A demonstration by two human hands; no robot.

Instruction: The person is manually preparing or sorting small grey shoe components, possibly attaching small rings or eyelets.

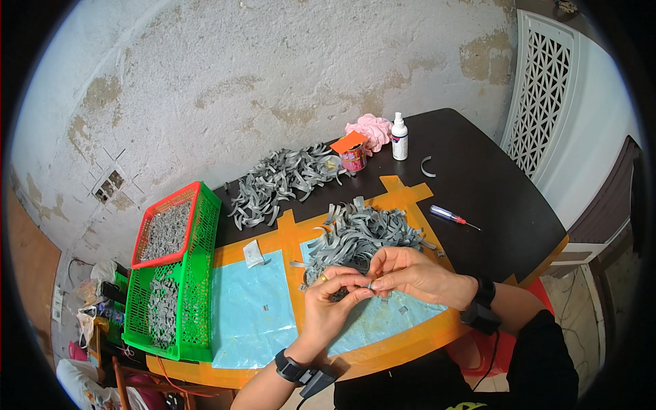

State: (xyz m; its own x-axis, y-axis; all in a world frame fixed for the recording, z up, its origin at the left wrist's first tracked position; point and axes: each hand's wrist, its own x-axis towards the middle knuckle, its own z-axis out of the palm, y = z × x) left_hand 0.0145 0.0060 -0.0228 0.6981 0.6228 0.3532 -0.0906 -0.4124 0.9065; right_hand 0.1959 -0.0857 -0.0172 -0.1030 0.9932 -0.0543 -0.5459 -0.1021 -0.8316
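1. I see a dark table [506, 171] against a patchy plaster wall [294, 61]; orange tape [410, 196] borders blue sheeting [249, 307] across its near half.
2. A green basket [196, 301] bounds the left edge, with a red basket [193, 215] at its far end.
3. My widest room lies right, around the screwdriver [447, 214].
4. Left hand [335, 295] and right hand [420, 277] pinch narrowly together at the near side of the curved gray strips [365, 236]; I cannot tell what is between the fingertips.

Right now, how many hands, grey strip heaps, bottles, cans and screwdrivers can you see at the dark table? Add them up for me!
Left hand and right hand: 2
Far heap and near heap of grey strips: 2
Bottle: 1
Can: 1
Screwdriver: 1
Total: 7
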